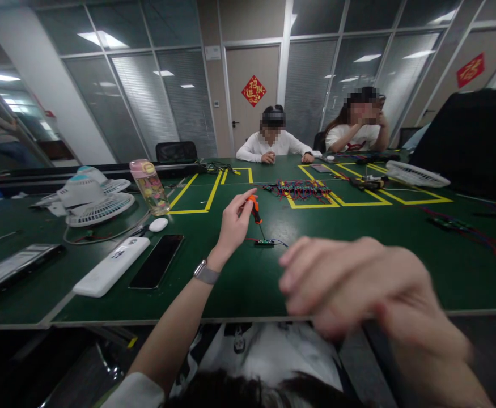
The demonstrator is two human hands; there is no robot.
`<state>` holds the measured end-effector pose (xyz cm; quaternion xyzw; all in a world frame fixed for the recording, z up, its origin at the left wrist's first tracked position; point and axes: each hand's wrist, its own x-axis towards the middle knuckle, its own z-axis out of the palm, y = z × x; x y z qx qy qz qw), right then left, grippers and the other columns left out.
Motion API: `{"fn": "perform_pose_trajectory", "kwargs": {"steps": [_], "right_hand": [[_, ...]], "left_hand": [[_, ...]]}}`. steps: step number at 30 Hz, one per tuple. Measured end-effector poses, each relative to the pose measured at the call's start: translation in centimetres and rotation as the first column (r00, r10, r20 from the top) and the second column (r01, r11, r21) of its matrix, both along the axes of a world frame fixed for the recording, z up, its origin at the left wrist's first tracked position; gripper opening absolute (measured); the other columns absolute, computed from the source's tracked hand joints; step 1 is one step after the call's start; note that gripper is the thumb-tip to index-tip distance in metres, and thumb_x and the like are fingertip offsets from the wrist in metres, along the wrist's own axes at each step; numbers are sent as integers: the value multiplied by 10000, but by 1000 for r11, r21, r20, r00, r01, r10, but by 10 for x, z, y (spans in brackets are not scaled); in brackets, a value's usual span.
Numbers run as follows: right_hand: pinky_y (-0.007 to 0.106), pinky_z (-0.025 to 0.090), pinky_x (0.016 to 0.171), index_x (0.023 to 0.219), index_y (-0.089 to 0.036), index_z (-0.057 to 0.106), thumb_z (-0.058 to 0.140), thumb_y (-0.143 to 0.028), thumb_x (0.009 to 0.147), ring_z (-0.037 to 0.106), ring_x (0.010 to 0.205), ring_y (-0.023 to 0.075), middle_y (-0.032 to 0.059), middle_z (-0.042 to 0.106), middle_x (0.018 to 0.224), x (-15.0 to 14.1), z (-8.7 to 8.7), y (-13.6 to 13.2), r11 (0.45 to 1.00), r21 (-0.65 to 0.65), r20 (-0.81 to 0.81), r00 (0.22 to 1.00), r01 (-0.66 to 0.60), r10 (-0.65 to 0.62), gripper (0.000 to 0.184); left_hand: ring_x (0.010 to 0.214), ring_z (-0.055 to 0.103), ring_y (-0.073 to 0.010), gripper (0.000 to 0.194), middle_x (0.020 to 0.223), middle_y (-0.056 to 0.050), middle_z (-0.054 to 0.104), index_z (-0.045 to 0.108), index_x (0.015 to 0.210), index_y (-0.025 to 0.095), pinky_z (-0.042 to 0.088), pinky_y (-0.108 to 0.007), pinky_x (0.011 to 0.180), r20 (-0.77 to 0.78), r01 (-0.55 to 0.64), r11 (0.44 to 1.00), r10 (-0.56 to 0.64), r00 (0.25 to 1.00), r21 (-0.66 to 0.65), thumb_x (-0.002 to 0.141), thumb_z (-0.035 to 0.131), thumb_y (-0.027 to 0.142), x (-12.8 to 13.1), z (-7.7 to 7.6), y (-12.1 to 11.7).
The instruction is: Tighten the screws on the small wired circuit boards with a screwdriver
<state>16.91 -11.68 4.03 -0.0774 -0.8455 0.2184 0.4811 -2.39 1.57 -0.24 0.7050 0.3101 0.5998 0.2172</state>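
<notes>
Your screwdriver (pixel 256 211) stands near the middle of the frame, its orange-and-black handle uppermost and its thin shaft pointing down and slightly right, so its long axis is steep, leaning a little from upper left to lower right. The tip meets the small green circuit board (pixel 264 242), or comes very close to it; the exact contact is too small to tell. That board lies flat on the green surface (pixel 248 300), its long side running roughly across the frame, with a red wire off its left end and a blue wire (pixel 280 242) off its right. Your left grip (pixel 236 222) has the handle pinched between thumb and fingers, so the handle sits at the fingertips, on their right side in the frame, and the shaft reaches out below them. Your right grip (pixel 354 283) is large and blurred at the lower right, nearer to you than the board, well apart from the screwdriver, with fingers curled; you cannot tell whether anything is in it. Left of your left forearm lie a black phone (pixel 157 262) and a white slab-shaped device (pixel 111 266), and a bundle of wired boards (pixel 301 191) lies beyond the screwdriver, right of centre
</notes>
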Motion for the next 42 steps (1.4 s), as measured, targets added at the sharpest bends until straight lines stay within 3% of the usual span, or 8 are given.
{"fn": "perform_pose_trajectory", "kwargs": {"steps": [5,9,12,16,22,30,37,42], "right_hand": [[349,513,801,868,-183,740,528,-315,899,674,843,208,71,736,861,-2,-39,95,865,-98,57,871,492,-489,253],[367,505,854,996,-194,724,622,-372,822,670,931,236,83,729,995,7,-98,147,839,-130,355,815,528,-458,269],[370,501,884,1033,-216,716,662,-400,786,661,971,235,68,722,1034,9,-118,156,863,-159,420,824,479,-380,313],[376,496,908,899,-235,758,701,-371,753,656,996,240,72,717,1054,6,-122,156,877,-111,394,831,467,-392,208],[381,501,905,892,-219,764,699,-335,757,654,1012,248,96,712,1064,4,-124,157,867,-133,403,826,479,-395,189],[398,470,949,943,-237,753,699,-335,756,627,1062,253,85,693,1114,2,-124,155,855,-192,404,833,482,-379,218],[400,464,952,948,-229,753,677,-352,779,620,1074,259,90,686,1128,3,-121,153,853,-211,430,829,478,-358,222],[406,441,990,1041,-255,719,625,-364,829,590,1130,242,71,652,1200,8,-120,154,900,-161,457,839,406,-296,257]], "left_hand": [[1044,614,-176,307,1143,-80,638,594,1194,178,475,-293,915,11,64,998,-64,998,-16,918,469,232,0,1,0],[1070,617,-195,315,1160,-100,638,585,1195,154,485,-323,938,70,126,990,-121,990,-70,913,471,236,1,2,1],[1038,634,-200,310,1126,-106,652,586,1178,142,498,-338,928,113,157,982,-146,983,-101,905,486,248,1,2,2],[948,648,-174,289,1047,-91,661,599,1145,154,519,-303,863,94,144,986,-137,986,-81,896,512,272,1,1,3],[915,583,-148,215,988,-53,574,672,1031,221,496,-232,762,-55,-106,990,111,992,91,870,567,316,0,-2,1],[932,630,-160,296,1019,-76,659,597,1167,167,498,-294,855,101,181,979,-171,980,-91,902,500,258,0,-1,7],[982,577,-167,257,1056,-65,583,649,1107,224,472,-292,881,-102,-147,979,162,982,141,881,543,284,-4,-1,3],[1064,599,-176,338,1185,-92,601,558,1235,195,465,-328,941,-5,128,992,-128,992,-14,920,437,214,-5,1,6]]}}
